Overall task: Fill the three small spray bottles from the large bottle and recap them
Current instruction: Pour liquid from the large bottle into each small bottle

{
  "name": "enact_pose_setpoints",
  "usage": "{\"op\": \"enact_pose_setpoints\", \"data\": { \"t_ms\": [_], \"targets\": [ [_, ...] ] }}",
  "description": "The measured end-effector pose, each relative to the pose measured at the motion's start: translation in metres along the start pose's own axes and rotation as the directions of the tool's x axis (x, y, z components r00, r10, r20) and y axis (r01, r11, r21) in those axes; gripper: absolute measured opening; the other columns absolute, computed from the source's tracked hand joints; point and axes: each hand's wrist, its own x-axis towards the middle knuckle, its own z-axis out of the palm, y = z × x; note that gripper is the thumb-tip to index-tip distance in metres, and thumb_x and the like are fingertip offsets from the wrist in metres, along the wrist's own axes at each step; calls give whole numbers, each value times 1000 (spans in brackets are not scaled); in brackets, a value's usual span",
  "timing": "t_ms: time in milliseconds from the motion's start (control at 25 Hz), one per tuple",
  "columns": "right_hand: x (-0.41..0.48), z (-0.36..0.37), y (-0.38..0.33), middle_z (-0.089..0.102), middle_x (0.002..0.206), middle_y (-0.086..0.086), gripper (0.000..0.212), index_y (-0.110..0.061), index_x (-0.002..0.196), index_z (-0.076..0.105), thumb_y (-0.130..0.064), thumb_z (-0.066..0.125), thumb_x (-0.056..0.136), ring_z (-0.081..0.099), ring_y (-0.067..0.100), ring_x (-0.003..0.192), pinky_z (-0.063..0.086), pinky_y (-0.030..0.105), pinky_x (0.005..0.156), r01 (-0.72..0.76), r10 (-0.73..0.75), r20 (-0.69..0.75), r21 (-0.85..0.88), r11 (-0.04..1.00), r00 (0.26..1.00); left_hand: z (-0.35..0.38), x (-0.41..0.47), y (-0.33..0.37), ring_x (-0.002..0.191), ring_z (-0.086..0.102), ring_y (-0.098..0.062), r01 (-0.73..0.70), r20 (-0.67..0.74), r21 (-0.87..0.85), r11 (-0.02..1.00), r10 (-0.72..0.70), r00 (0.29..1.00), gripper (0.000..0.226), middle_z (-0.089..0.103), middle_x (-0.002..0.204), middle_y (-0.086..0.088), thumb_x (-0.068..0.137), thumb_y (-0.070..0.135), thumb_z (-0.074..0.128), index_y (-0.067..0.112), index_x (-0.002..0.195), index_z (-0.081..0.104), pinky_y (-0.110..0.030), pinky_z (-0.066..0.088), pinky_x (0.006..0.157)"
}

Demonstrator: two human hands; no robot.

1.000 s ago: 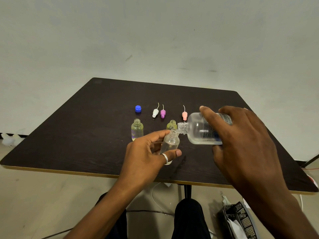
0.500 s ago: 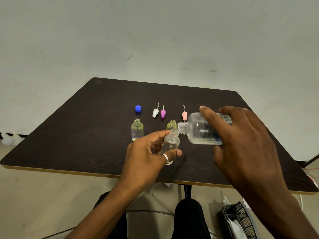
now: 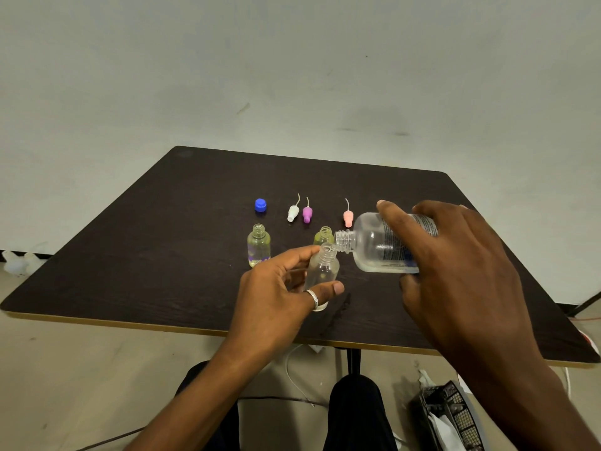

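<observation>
dark wood-grain table (image 3: 162,242), blue cap (image 3: 260,205), white (image 3: 293,213), purple (image 3: 306,214) and pink spray tops (image 3: 348,218)

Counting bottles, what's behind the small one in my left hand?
Another small bottle, yellow-green, uncapped. Only its neck and shoulder show; the held bottle and left hand cover the rest.
</observation>
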Motion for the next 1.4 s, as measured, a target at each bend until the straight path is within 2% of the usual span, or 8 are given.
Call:
{"op": "enact_pose_setpoints", "data": {
  "t_ms": [280, 440, 600, 720, 960, 1040, 1240, 1400],
  "targets": [
    [-3, 1, 0, 60, 119, 9, 91, -26, 140, 47, -22, 87, 58, 57, 31, 105, 51, 36, 72, -86, 74, 136, 85, 993, 988, -2, 1, 4, 102, 70, -3, -13, 3, -1, 1000, 13, 1000, 51, 76, 104, 16, 73, 20, 87, 30, 120, 70, -35, 56, 94],
    [-1, -1, 1, 55, 123, -3, 89, -36, 143, 36, -36, 83, 68, 54, 16, 102, 43, 24, 76, -157, 83, 279, 255, 954, 957, -2, 0, 5, 103, 70, -2, -9, 2, 11, 1000, 9, 1000, 54, 75, 107, 16, 72, 24, 88, 29, 122, 69, -35, 57, 94],
    [3, -4, 11, 58, 113, -10, 85, -38, 136, 38, -49, 80, 64, 55, 7, 90, 46, 19, 73, -247, 118, 312, 413, 876, 943, 1, -1, 3, 102, 69, -1, -1, 6, 12, 1000, 1, 1000, 51, 75, 106, 18, 73, 23, 87, 31, 120, 70, -34, 57, 94],
    [6, -8, 25, 59, 106, -15, 80, -39, 132, 43, -50, 81, 61, 57, 4, 87, 39, 10, 66, -308, 179, 295, 484, 819, 939, 5, 1, 0, 102, 69, 0, 13, 8, 21, 1000, -13, 1000, 51, 74, 106, 19, 73, 23, 86, 31, 120, 69, -33, 57, 94],
    [8, -8, 54, 57, 105, -14, 75, -34, 127, 46, -49, 81, 62, 57, 10, 90, 36, 10, 65, -410, 312, 269, 518, 750, 911, 40, 23, -4, 97, 71, 0, 8, -41, -23, 1000, -8, 999, 46, 75, 104, 16, 74, 17, 86, 33, 113, 70, -27, 57, 89],
    [8, -1, 63, 57, 107, -12, 74, -30, 125, 46, -48, 82, 63, 56, 11, 93, 39, 14, 66, -460, 366, 278, 547, 699, 888, 57, 35, -9, 94, 71, 0, -4, -54, -15, 1000, 3, 999, 45, 76, 101, 15, 74, 16, 87, 30, 114, 71, -26, 58, 87],
    [2, 35, 75, 60, 109, -10, 74, -31, 122, 45, -47, 84, 62, 60, 12, 94, 48, 26, 75, -561, 461, 332, 601, 569, 823, 100, 66, -25, 91, 71, 0, -16, -102, -9, 1000, 15, 995, 42, 75, 100, 11, 75, 15, 86, 21, 115, 71, -10, 53, 78],
    [-3, 67, 83, 60, 110, -9, 74, -29, 122, 44, -45, 85, 62, 60, 12, 95, 49, 26, 77, -610, 512, 356, 604, 512, 782, 120, 86, -44, 92, 70, -1, 13, -155, -8, 1000, -14, 988, 38, 73, 98, 13, 77, 15, 84, 25, 111, 70, -12, 53, 77]
  ]
}}
